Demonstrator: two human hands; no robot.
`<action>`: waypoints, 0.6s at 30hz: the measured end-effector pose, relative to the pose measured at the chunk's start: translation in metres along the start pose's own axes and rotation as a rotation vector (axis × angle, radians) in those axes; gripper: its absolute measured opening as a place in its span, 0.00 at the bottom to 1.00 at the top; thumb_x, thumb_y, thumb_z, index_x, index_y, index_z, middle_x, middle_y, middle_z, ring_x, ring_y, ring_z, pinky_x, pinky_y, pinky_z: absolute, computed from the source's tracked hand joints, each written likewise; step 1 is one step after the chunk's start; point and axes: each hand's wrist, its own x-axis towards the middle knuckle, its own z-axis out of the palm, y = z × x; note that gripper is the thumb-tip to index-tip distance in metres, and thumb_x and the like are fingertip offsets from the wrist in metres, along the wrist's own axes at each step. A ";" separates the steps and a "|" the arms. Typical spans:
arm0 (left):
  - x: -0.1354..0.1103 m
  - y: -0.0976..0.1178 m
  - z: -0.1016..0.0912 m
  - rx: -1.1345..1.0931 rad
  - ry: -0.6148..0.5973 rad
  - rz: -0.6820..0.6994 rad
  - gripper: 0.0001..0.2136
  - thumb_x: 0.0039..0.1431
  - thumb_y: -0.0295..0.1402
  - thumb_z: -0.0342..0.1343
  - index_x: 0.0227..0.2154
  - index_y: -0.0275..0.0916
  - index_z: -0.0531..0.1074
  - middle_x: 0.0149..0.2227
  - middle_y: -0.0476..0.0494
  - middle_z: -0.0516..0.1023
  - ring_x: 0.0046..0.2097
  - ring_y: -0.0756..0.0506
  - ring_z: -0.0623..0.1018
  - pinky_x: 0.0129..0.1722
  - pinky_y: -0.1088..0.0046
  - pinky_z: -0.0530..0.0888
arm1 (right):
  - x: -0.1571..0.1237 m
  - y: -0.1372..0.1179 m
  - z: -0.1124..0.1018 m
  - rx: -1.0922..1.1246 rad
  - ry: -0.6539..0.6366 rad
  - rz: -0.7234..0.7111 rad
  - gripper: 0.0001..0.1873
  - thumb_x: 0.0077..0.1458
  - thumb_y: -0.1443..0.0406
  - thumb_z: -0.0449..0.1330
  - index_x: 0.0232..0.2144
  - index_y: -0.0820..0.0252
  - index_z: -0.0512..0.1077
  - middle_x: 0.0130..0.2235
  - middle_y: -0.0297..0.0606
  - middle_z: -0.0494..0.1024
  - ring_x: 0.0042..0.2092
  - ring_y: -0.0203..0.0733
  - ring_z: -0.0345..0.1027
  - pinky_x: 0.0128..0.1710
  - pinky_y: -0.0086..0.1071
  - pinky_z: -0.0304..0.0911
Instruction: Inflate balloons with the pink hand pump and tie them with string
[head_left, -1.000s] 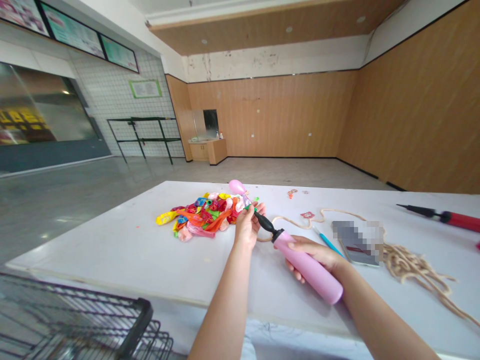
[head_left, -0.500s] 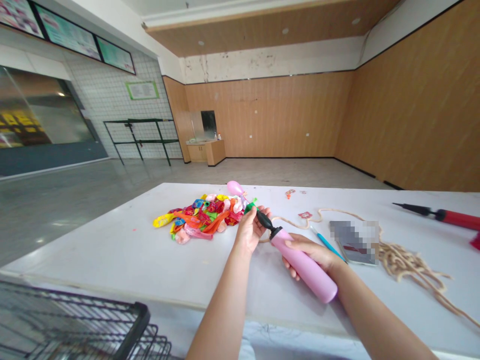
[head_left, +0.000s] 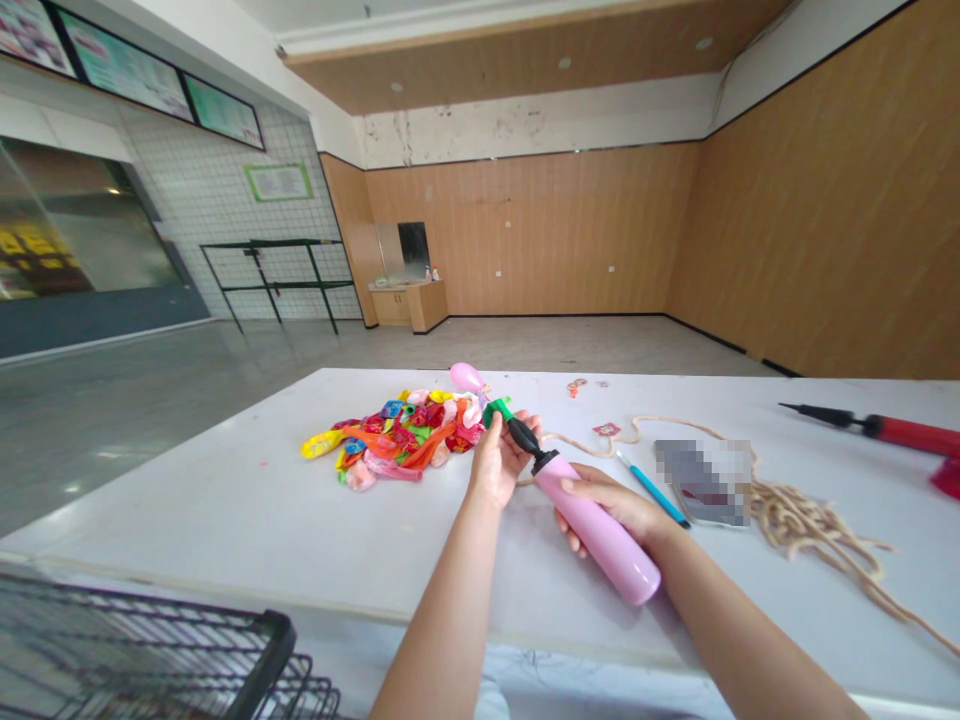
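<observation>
A pink balloon pump (head_left: 604, 535) with a black nozzle (head_left: 525, 440) is held at a slant above the white table, its nozzle pointing away to the left. My right hand (head_left: 611, 505) is wrapped round the pump's pink barrel. At the nozzle's tip, my left hand (head_left: 501, 465) is closed on a green balloon (head_left: 495, 408), thumb against it and the other fingers curled under the nozzle. The balloon is small and limp, and its neck is partly hidden by the thumb. Just left of this hand lies a heap of colourful uninflated balloons (head_left: 405, 440).
A small inflated pink balloon (head_left: 466, 377) lies behind the heap. Right of my hands are a blue pen (head_left: 654, 490), a blurred phone-like slab (head_left: 705, 485), beige rope (head_left: 810, 520) and a red pump (head_left: 915, 436). A black wire cart (head_left: 255, 660) stands at the table's front left.
The view has shifted slightly. The green balloon shows more fully above my left thumb. Both hands keep their hold on balloon and pump.
</observation>
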 end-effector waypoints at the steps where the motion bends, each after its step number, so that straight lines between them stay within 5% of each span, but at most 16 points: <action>1: 0.000 0.000 0.000 -0.011 -0.001 0.000 0.14 0.61 0.40 0.55 0.39 0.32 0.75 0.39 0.35 0.81 0.38 0.44 0.81 0.35 0.71 0.77 | 0.000 0.000 0.001 0.005 -0.006 -0.003 0.21 0.53 0.54 0.61 0.44 0.58 0.61 0.28 0.36 0.77 0.24 0.41 0.73 0.21 0.31 0.67; 10: 0.000 -0.006 0.001 -0.003 -0.017 0.055 0.10 0.57 0.35 0.59 0.37 0.32 0.75 0.37 0.37 0.80 0.37 0.44 0.80 0.35 0.72 0.77 | -0.001 -0.004 0.007 0.037 0.010 0.013 0.23 0.52 0.54 0.60 0.45 0.58 0.60 0.28 0.35 0.76 0.23 0.41 0.72 0.19 0.32 0.67; 18: 0.002 -0.001 0.000 -0.217 0.037 0.064 0.05 0.58 0.26 0.56 0.37 0.35 0.75 0.36 0.42 0.80 0.37 0.48 0.79 0.42 0.71 0.76 | 0.003 0.002 0.001 0.059 0.009 0.043 0.19 0.53 0.54 0.59 0.41 0.60 0.64 0.28 0.36 0.76 0.22 0.40 0.71 0.19 0.31 0.67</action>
